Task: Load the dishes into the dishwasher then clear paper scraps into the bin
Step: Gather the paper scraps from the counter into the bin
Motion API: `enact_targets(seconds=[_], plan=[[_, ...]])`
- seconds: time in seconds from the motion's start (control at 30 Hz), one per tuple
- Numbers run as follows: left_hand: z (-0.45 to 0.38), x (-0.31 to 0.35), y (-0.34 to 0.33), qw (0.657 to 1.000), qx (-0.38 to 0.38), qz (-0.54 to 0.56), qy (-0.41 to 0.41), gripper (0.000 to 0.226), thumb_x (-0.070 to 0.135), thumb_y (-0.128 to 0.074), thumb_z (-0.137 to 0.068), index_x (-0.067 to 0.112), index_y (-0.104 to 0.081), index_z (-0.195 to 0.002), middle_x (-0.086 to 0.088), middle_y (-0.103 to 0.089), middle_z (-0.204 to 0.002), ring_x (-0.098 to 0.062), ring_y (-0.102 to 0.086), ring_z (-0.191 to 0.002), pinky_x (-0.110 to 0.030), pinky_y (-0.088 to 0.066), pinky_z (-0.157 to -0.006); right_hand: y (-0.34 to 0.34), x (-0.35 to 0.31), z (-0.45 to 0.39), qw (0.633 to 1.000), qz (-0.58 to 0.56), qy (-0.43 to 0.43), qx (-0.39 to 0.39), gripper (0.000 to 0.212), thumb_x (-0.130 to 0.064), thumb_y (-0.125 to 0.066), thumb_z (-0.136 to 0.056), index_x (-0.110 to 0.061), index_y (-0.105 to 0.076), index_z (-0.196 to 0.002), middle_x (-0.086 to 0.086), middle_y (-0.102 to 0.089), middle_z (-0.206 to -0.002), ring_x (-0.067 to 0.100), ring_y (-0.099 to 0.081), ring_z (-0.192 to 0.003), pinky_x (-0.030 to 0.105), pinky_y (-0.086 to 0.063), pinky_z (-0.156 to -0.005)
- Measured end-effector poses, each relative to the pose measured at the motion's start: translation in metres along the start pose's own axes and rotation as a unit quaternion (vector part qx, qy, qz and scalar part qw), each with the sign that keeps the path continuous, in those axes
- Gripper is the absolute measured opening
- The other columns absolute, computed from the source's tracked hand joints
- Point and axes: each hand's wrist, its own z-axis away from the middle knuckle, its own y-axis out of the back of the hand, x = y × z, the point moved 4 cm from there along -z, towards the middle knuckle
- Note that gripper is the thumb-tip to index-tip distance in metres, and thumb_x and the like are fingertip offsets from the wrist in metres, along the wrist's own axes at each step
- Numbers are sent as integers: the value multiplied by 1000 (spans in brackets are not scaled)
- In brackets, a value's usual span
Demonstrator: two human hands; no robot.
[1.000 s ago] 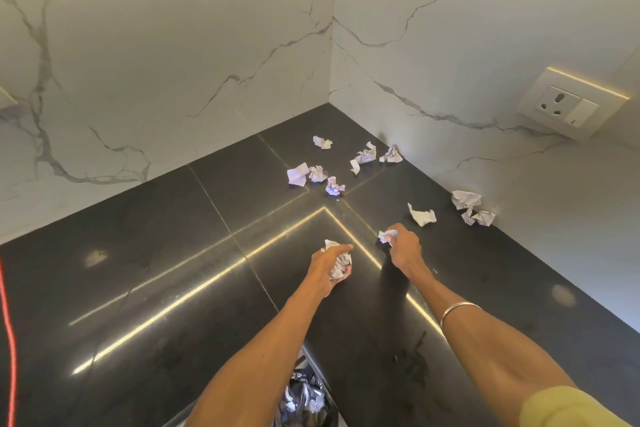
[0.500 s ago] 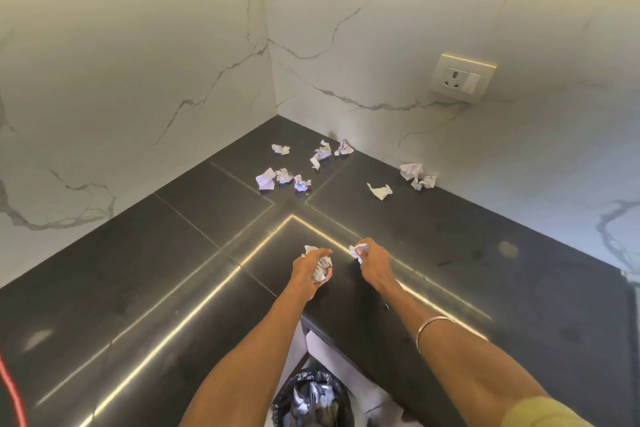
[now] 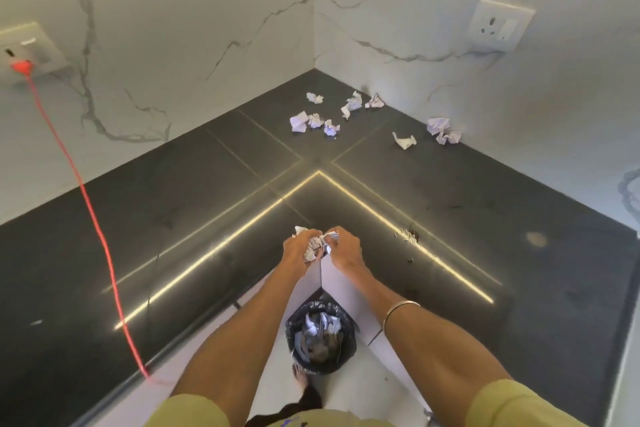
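Observation:
My left hand (image 3: 299,250) grips a crumpled white paper wad (image 3: 313,248) at the inner corner edge of the black counter (image 3: 207,211). My right hand (image 3: 346,250) pinches a smaller paper scrap (image 3: 330,236) and touches the left one, both together above the counter edge. Below them on the floor stands a small bin (image 3: 320,340) lined with a black bag, with crumpled paper inside. Several more paper scraps (image 3: 313,121) lie near the far corner, with others (image 3: 443,130) along the right wall and one (image 3: 404,141) a little nearer.
A red cable (image 3: 90,204) runs from a wall socket (image 3: 26,52) at the left across the counter and over its front edge. Another socket (image 3: 498,24) sits on the right marble wall. Small crumbs (image 3: 408,236) lie on the counter right of my hands.
Both hands have drawn back from the counter towards its inner corner edge and come together, each with its paper. The view has tilted down, showing the bin below.

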Motion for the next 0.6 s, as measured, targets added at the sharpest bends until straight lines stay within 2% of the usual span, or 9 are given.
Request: enact_targets(seconds=[0.07,0.2,0.27,0.37,0.47,0.6], plan=[[7,-17,22,1000,22,6,5,23,0,-76,-74,2,-61,-92,-15,-65,-75,-21,-60,-55,-25,-51,-45,-13,5,17,1000,9,9,-23,20,-27,-57,-98,-12,-65,-109,7,-70,-108,23,-63,-101,27,-41,-75],[16,-54,63,999,45,9,23,16,5,-75,-77,6,-60,-82,-10,-61,-67,-18,-57,-52,-25,-51,-48,-36,15,50,998,33,27,-46,17,-28,-59,-96,-14,-65,-102,7,-71,-106,27,-64,-104,34,-48,-82],[21,-70,79,998,54,-6,36,19,7,-75,-77,6,-58,-84,-11,-61,-67,-19,-58,-53,-28,-52,-54,-43,25,65,997,43,19,-55,19,-30,-57,-96,-13,-64,-104,8,-70,-108,28,-62,-106,36,-48,-85],[21,-85,94,997,56,-39,46,19,8,-76,-76,5,-59,-81,-12,-61,-66,-21,-59,-55,-29,-53,-60,-51,42,81,997,43,-15,-66,25,-31,-56,-97,-11,-63,-109,10,-68,-115,29,-62,-109,35,-47,-89],[14,-92,101,995,42,-68,58,22,8,-77,-73,2,-59,-84,-15,-62,-69,-25,-59,-56,-30,-51,-58,-65,59,85,995,45,-61,-66,32,-36,-52,-99,-11,-62,-116,10,-65,-123,29,-59,-114,35,-45,-95],[-4,-98,109,992,32,-101,70,31,10,-80,-68,1,-61,-91,-15,-65,-74,-27,-63,-61,-32,-52,-61,-82,69,85,993,37,-97,-62,33,-38,-51,-98,-12,-61,-116,11,-64,-125,31,-58,-115,36,-45,-95]])
